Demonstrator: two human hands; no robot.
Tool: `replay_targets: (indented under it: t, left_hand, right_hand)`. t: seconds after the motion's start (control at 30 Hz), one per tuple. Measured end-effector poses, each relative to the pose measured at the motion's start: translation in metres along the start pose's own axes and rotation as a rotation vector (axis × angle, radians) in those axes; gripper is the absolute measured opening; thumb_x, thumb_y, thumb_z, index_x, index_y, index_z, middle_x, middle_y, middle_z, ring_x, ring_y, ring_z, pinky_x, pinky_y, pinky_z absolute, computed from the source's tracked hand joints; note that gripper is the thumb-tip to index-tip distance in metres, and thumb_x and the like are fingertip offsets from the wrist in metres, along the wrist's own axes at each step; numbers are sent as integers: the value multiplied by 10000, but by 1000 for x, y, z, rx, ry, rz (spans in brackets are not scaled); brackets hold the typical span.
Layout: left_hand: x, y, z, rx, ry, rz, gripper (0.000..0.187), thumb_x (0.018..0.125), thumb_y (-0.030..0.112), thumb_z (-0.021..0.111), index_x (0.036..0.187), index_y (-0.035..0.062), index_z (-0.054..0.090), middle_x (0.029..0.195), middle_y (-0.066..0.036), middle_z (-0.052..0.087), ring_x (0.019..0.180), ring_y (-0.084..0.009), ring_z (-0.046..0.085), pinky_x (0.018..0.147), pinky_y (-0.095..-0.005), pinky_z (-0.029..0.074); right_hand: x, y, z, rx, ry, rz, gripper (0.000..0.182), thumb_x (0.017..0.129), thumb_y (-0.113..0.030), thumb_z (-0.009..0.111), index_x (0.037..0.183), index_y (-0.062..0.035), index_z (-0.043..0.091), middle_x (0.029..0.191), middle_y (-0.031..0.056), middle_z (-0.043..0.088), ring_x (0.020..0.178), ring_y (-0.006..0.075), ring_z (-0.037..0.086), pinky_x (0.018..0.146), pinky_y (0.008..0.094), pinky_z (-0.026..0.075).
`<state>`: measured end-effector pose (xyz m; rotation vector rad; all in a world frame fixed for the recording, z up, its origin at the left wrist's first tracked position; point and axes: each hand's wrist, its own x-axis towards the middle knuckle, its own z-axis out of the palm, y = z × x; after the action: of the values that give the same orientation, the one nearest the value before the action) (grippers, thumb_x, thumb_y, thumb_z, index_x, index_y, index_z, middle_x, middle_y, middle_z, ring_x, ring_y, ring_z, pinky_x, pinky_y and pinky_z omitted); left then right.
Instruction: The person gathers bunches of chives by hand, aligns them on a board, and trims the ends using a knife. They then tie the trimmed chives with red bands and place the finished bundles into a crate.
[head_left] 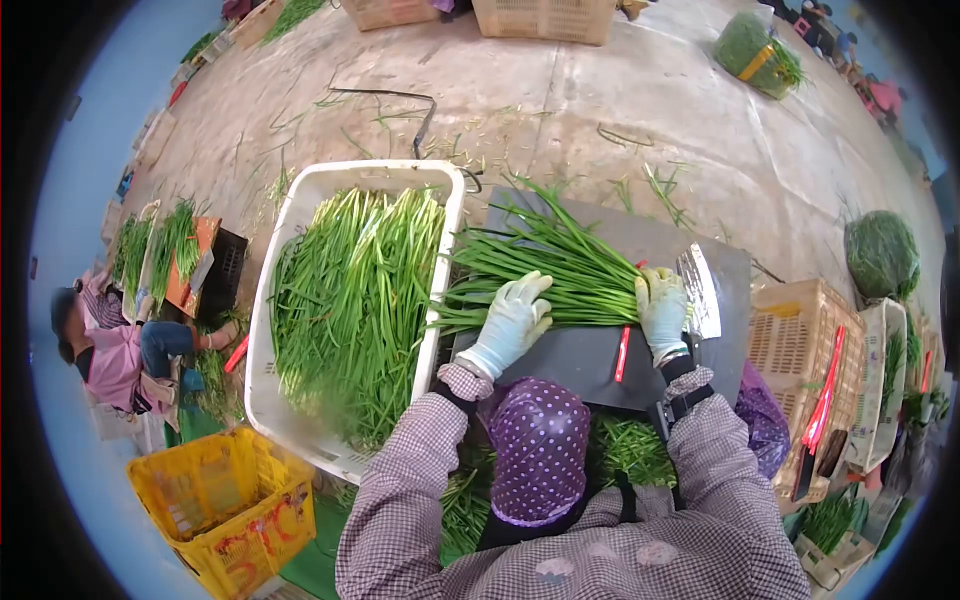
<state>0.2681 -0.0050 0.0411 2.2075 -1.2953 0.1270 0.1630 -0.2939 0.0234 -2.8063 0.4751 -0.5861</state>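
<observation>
A bunch of green chives (pixel 570 262) lies across a dark grey board (pixel 720 262) in front of me. My left hand (pixel 512 318), in a pale glove, has its fingers bent over the near side of the bunch. My gloved right hand (pixel 662 308) is closed around the bunch's right end. A red strip (pixel 622 356) sticks out from beneath the stalks near my right hand, with its other end showing on the far side. Just right of that hand, a shiny metal plate (pixel 699 290) sits on the board.
Left of the board stands a white crate (pixel 455 215) of loose chives. A yellow crate (pixel 215 515) is at lower left, and beige crates (pixel 810 330) with red strips (pixel 825 400) are at right. A person (pixel 115 350) sits at far left. Filled bags (pixel 880 252) rest on the floor.
</observation>
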Motion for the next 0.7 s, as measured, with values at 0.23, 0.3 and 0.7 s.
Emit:
replay_targets:
  t: [0.23,0.3,0.7]
  left_hand:
    - [14,1,15,-237,117,-169,111,832,129,782,905,78,715,1284,-85,669,1206,-330,599,1034,-457,472]
    - [24,12,5,-110,81,-136,109,826,139,777,893,87,709,1269,-85,669,1183,-318,605,1015,-463,464]
    - [64,53,-31,-86,83,-12,118,784,174,762,833,95,689,1361,-52,635,1317,-301,544,1142,-488,366]
  right_hand:
    - [-6,-1,4,-91,54,-20,280,1013,-301,592,1206,-141,715,1130,89,666,1109,307,595,944,463,458]
    - [-6,-1,5,-111,26,8,294,1014,-309,589,1220,-143,718,1140,87,670,1107,304,597,943,464,455]
    - [-25,-45,-57,195,-45,-257,478,850,-276,817,1292,-154,682,1240,65,657,1114,292,612,952,463,463]
